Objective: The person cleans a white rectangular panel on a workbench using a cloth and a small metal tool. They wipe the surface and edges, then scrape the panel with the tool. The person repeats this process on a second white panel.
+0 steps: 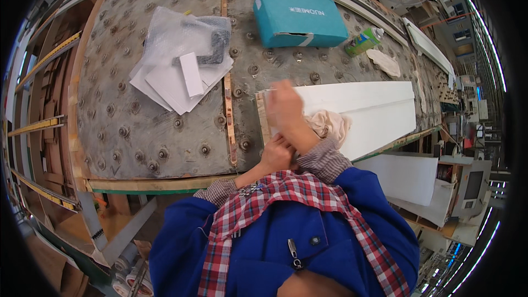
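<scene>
A long white panel (pixel 379 105) lies on the metal-topped worktable, its narrow unpainted wooden end (pixel 263 115) towards the middle. Over that end is my right hand (pixel 285 105), blurred, with its fingers curled; whether it grips anything is unclear. Just below and left of it, my left hand (pixel 277 153) is at the panel's near corner, fingers bent and fingertips hidden near my right wrist. A crumpled cream cloth (pixel 330 126) rests on the panel beside my right wrist.
The worktable (pixel 185 132) is studded with ball rollers. Beyond the panel stand a teal cardboard box (pixel 301 20), a green spray can (pixel 363 42) and a white cloth (pixel 383 62). Bubble wrap (pixel 169 33) and white sheets (pixel 165 86) lie left. Long white profiles run along the far edge.
</scene>
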{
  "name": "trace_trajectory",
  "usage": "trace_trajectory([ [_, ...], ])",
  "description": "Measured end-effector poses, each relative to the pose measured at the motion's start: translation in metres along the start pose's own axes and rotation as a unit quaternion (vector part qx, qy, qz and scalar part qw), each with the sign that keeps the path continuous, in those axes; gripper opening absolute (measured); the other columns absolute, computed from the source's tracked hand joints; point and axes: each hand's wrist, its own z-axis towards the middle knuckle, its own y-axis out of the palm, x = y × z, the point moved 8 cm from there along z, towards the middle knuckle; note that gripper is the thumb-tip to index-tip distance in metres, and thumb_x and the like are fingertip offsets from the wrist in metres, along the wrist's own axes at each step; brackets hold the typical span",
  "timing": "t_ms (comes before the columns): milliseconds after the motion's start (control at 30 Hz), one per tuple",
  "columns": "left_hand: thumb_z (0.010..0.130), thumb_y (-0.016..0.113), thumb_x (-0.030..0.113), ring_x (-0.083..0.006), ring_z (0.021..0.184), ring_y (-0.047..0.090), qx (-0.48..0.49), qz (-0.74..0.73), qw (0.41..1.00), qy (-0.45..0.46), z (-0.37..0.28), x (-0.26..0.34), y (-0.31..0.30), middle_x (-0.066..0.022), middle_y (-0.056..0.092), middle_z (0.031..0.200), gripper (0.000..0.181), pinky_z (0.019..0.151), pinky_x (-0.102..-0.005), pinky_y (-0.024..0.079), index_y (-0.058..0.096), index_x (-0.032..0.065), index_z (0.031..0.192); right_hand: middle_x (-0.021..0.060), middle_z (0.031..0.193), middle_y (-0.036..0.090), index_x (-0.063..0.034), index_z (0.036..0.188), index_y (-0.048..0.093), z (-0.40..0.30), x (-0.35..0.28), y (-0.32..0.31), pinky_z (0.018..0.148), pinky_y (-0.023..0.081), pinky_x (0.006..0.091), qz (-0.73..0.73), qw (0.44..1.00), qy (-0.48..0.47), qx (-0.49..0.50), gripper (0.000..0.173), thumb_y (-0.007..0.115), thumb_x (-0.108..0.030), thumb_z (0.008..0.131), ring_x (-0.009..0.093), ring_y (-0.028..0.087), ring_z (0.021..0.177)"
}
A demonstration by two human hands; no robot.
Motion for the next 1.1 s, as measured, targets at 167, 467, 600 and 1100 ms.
trace_trajectory([
  [167,0.056,0.075,0.019,-0.0291,0.090,0.063,0.065,0.033,0.995,-0.070,-0.004,-0.018,0.007,-0.0098,0.066,0.098,0.043,0.084,-0.0398,0.049,0.066,0.0068,0.096,0.0152,0.082,0.058,-0.0053,0.086,0.061,-0.005,-0.064,0.022,0.063,0.049,0.0450,0.158,0.979,-0.090,-0.093,0.009,0.061,-0.010,0.077,0.036,0.059,0.072],
  [467,0.067,0.068,0.006,-0.0230,0.100,0.064,0.097,0.047,0.994,0.005,0.020,0.022,-0.022,-0.0085,0.068,0.096,0.009,0.091,-0.0369,0.048,0.066,0.0039,0.076,0.0224,0.086,0.066,-0.0011,0.081,0.070,0.045,0.103,-0.015,0.074,0.052,0.0441,0.034,0.971,0.067,-0.227,0.022,0.062,-0.018,0.069,0.039,0.064,0.083],
  [600,0.071,0.067,0.008,-0.0221,0.099,0.064,0.080,0.074,0.994,-0.007,0.025,0.031,-0.023,-0.0088,0.068,0.096,0.007,0.090,-0.0361,0.048,0.065,0.0041,0.077,0.0228,0.086,0.066,0.0000,0.078,0.069,0.055,0.252,-0.083,0.076,0.051,0.0462,-0.180,0.960,0.140,-0.166,0.025,0.057,-0.020,0.070,0.041,0.063,0.083],
  [1100,0.080,0.068,0.020,-0.0346,0.116,0.049,-0.031,0.121,0.992,0.024,0.138,0.039,0.095,-0.0186,0.052,0.127,0.039,0.097,-0.0470,0.039,0.058,0.0025,0.114,0.0008,0.085,0.058,0.0038,0.110,0.059,-0.090,0.467,-0.181,0.064,0.043,0.0217,0.347,0.832,0.277,0.334,0.027,0.058,-0.015,0.090,0.007,0.051,0.072],
])
